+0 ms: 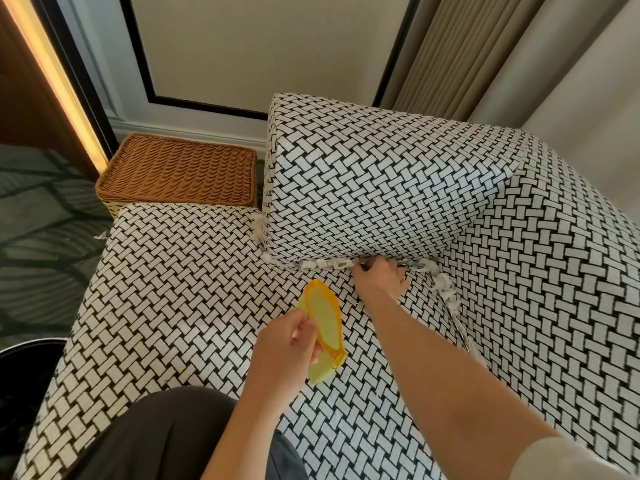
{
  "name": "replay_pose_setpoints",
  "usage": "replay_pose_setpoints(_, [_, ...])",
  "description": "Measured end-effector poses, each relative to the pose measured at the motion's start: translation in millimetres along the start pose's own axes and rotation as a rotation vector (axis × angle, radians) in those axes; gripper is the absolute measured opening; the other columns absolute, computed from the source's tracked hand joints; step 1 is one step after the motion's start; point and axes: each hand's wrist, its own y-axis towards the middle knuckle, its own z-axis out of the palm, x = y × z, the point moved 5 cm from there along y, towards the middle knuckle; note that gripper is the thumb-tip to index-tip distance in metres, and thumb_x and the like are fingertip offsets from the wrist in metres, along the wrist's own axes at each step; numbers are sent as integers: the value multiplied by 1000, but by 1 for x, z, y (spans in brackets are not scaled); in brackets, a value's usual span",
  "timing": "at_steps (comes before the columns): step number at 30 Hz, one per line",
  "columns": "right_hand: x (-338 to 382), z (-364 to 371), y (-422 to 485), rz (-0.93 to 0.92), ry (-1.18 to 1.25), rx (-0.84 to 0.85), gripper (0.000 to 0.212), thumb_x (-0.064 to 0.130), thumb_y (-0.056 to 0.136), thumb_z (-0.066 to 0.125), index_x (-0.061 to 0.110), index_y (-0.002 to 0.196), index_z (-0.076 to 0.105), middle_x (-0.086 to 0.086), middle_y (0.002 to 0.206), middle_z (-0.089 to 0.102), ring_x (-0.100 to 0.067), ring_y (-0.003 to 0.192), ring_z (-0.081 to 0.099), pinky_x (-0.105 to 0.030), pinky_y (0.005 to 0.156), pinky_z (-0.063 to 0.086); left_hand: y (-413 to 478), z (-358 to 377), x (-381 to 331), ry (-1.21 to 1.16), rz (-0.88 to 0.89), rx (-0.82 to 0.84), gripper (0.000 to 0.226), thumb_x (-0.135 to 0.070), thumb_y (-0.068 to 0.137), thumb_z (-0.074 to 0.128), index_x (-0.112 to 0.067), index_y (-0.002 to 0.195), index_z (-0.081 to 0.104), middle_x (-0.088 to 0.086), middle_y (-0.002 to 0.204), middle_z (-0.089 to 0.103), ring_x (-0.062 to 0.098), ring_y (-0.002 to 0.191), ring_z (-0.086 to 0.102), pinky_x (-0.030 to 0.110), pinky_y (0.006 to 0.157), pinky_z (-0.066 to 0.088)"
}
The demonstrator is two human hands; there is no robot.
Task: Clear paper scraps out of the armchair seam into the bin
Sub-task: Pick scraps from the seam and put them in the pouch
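White paper scraps (327, 264) lie along the seam between the armchair seat (180, 282) and the back cushion (374, 188). More scraps (446, 291) run down the right side seam, and a few scraps (258, 227) sit at the cushion's left end. My right hand (381, 277) reaches into the back seam with its fingertips tucked under the cushion; what they hold is hidden. My left hand (289, 344) grips a small yellow dustpan (323, 329) above the seat, tilted, with its mouth toward the seam.
A black round bin (24, 368) stands on the floor at the lower left. A brown wicker basket (180, 169) sits behind the seat's left end. One scrap (100, 236) lies by the seat's left edge. Curtains (460, 53) hang at the back right.
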Motion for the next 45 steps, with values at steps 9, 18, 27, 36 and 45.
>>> replay_pose_setpoints(9, [-13, -3, -17, -123, 257, -13, 20, 26, 90, 56, 13, 103, 65, -2, 104, 65, -18, 97, 53, -29, 86, 38, -4, 2, 1, 14, -18, 9, 26, -15, 95, 43, 2, 82, 57, 9, 65, 61, 14, 56, 53, 25, 57, 45])
replay_pose_setpoints(18, [-46, -41, -95, -93, 706, 306, 27, 21, 93, 53, 14, 69, 63, 5, 50, 46, -9, 44, 30, -18, 40, 26, -20, 5, -6, 174, 41, 50, 20, -17, 96, 42, -6, 84, 56, 7, 72, 61, 11, 58, 58, 17, 54, 50])
replay_pose_setpoints(27, [-40, -94, -169, -177, 1208, 422, 17, 12, 89, 59, 12, 74, 67, 10, 51, 52, -5, 48, 45, -14, 55, 37, -45, 20, -8, 160, 20, 77, 23, -18, 96, 41, -14, 79, 56, -1, 63, 59, 10, 54, 55, 21, 54, 46])
replay_pose_setpoints(36, [-38, -93, -185, -546, 476, 129, 18, 19, 92, 55, 9, 87, 68, -5, 82, 56, -9, 64, 49, -25, 60, 44, -58, 27, -8, 137, -24, 76, 22, -21, 97, 39, -12, 91, 58, -2, 68, 61, 9, 56, 56, 19, 53, 41])
replay_pose_setpoints(45, [-85, -46, -132, -216, 510, 114, 29, 27, 96, 43, 12, 118, 55, 2, 99, 56, -18, 105, 49, -36, 93, 43, -47, 25, -7, 112, 6, 37, 21, -19, 97, 40, -19, 81, 53, 1, 69, 60, 9, 57, 56, 17, 52, 44])
